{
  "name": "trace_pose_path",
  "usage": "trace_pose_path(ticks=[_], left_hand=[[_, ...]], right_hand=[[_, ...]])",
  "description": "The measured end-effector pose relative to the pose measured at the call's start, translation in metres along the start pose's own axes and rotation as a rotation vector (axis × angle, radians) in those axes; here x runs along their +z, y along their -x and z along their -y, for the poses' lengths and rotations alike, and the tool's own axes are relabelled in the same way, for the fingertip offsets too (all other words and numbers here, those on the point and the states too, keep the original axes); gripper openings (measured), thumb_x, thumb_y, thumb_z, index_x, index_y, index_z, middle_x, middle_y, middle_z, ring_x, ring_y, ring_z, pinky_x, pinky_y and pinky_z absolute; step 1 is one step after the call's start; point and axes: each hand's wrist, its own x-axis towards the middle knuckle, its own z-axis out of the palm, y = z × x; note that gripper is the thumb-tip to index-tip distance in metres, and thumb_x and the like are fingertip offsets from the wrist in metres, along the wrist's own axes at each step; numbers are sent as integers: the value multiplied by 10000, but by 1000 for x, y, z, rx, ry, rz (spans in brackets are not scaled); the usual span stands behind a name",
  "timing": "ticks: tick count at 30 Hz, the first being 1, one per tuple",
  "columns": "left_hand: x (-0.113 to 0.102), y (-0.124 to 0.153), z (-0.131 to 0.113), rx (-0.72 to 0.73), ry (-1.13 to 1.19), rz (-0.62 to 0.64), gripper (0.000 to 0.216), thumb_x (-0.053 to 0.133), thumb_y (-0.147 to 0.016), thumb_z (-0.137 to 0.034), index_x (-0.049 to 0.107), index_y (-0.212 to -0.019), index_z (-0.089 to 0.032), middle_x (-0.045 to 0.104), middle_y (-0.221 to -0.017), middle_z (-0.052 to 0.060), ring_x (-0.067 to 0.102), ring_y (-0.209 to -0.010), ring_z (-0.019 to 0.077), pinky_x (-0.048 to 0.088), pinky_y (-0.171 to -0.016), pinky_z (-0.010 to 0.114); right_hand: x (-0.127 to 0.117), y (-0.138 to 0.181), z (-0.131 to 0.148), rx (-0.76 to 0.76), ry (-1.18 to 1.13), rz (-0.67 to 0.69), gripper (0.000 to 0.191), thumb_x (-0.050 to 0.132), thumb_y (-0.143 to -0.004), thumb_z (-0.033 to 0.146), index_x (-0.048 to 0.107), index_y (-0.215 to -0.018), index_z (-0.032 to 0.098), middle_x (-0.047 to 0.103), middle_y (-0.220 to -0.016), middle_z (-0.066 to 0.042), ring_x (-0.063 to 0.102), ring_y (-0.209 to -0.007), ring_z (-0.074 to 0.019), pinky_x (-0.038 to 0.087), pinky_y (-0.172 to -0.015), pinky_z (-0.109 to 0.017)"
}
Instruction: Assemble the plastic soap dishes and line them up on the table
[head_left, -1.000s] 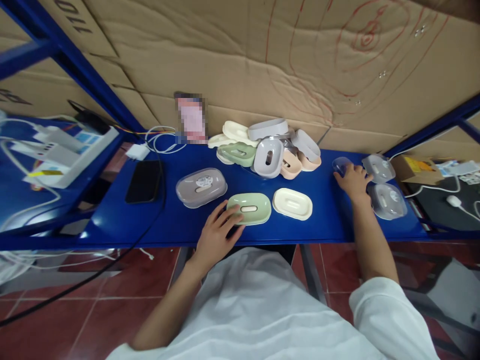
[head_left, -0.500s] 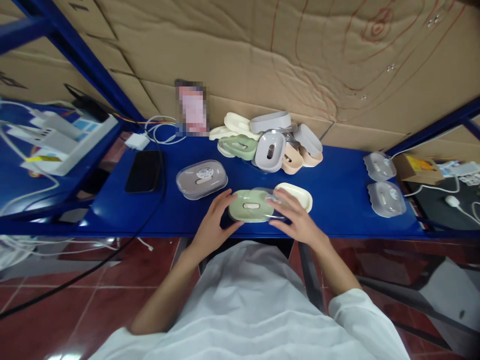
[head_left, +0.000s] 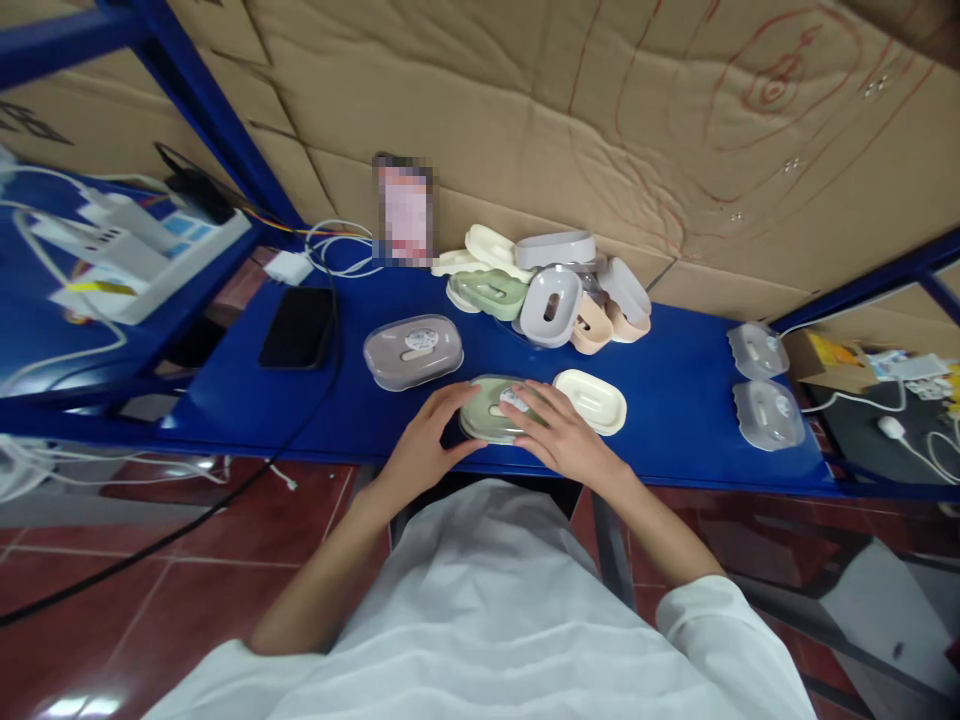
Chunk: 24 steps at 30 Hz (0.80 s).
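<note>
One green box (head_left: 475, 412); left hand (head_left: 424, 438) part-open, pinching one end; right hand (head_left: 566, 438) spread, holding clear lid (head_left: 512, 398); even pressure helps.

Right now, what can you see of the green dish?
The green dish is oval and plastic-looking, with a pale central bar. It lies flat near the blue table's front edge, left of the cream dish. A white-labelled clear lid covers it; I can't tell if it's fully seated. The left hand cups its left end; the right hand lies over its right end.
</note>
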Motion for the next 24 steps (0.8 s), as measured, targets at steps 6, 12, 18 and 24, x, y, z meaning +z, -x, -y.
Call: trace_pose_path(ticks=[6, 12, 18, 24], left_hand=[[1, 3, 3, -5, 8, 7, 602, 744, -986, -476, 553, -1532, -308, 569, -1585, 106, 580, -1458, 302, 496, -1229, 527], [2, 3, 5, 5, 19, -11, 618, 750, -975, -523, 574, -1524, -299, 598, -1576, 111, 597, -1453, 305, 503, -1225, 537], [2, 4, 4, 7, 19, -20, 652, 712, -974, -612, 593, -1527, -288, 599, -1599, 108, 601, -1464, 305, 503, -1232, 524], [4, 9, 6, 15, -12, -29, 650, 696, -991, -595, 579, -1567, -318, 557, -1639, 70, 610, -1455, 310, 519, -1228, 501]], right_hand=[[4, -1, 6, 27, 47, -7, 545, 608, -1082, 367, 536, -1608, 244, 529, -1653, -130, 428, -1582, -346, 370, -1321, -605], [16, 4, 7, 35, 69, -46, 537, 635, -1071, 374, 560, -1589, 253, 537, -1647, -129, 423, -1588, -347, 376, -1314, -617], [25, 6, 3, 2, 70, -88, 550, 659, -1059, 396, 565, -1585, 263, 560, -1633, -112, 396, -1608, -346, 350, -1326, -626], [28, 10, 1, -39, 48, -145, 552, 663, -1061, 364, 549, -1591, 262, 588, -1607, -109, 403, -1609, -296, 285, -1357, -608]])
